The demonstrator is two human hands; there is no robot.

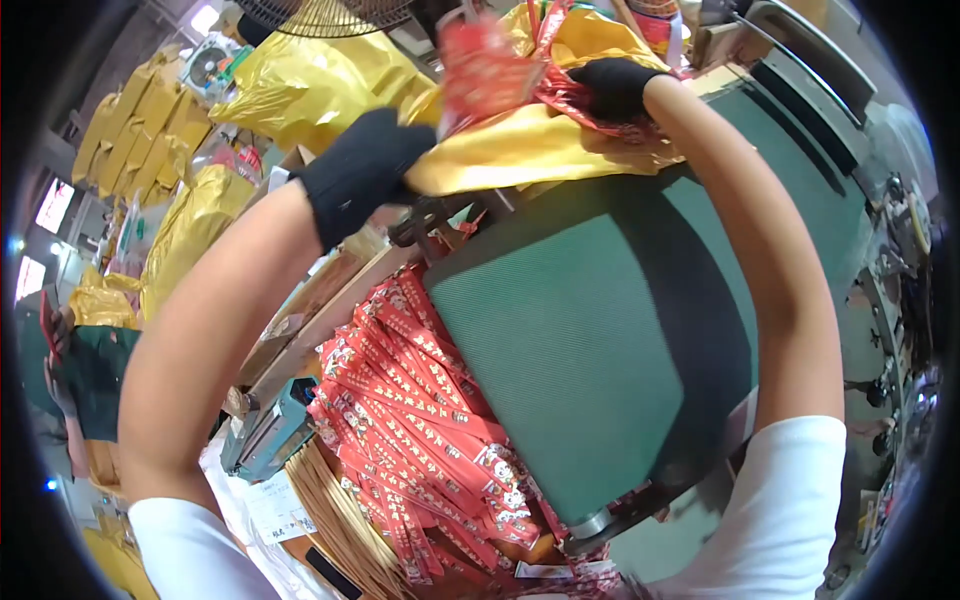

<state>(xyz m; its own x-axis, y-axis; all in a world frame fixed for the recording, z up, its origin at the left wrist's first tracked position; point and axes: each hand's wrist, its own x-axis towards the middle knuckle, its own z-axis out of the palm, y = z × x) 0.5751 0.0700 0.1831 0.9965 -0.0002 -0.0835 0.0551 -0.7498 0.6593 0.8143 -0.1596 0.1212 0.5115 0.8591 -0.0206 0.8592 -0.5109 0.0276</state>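
Both my hands wear black gloves and reach to the far side of a green conveyor belt (pixel 570 350). Between them a yellow plastic sack (pixel 540 150) hangs over the belt's far end, its mouth toward me. My left hand (pixel 365 175) is closed on the sack's left edge. At the sack's right side my right hand (pixel 615 90) curls over shiny red packets (pixel 570 95); its fingertips are partly hidden. A blurred red bundle (pixel 488 75) shows above the sack, between the hands.
Left of the belt lies a heap of long red printed packets (pixel 420 430), beside thin wooden sticks (pixel 335 510) and a teal device (pixel 270 430). More yellow sacks (pixel 320 85) stand beyond. A person (pixel 95 385) is at the far left. A wire fan guard (pixel 330 18) is at the top.
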